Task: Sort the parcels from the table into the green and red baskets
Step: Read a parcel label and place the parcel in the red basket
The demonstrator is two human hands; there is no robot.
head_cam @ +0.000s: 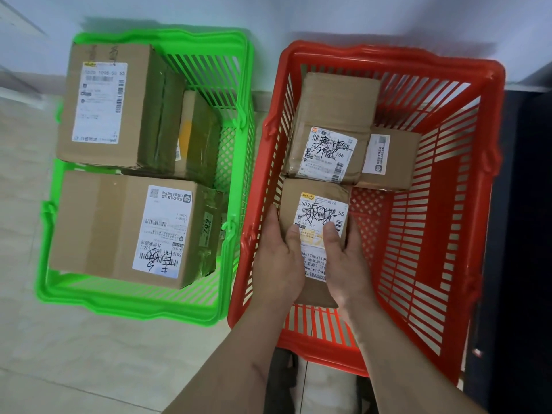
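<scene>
Now | green basket: 3 parcels | red basket: 3 | both hands grip parcel

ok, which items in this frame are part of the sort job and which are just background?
In the job:
- green basket, holding three boxes
- red basket, two parcels already in
- held parcel, gripped by left hand and right hand inside the red basket

Lying about:
- dark cabinet right of the red basket
- tiled floor
- white wall

Both hands, left hand and right hand, grip a labelled parcel inside the red basket, green basket just beside it.
</scene>
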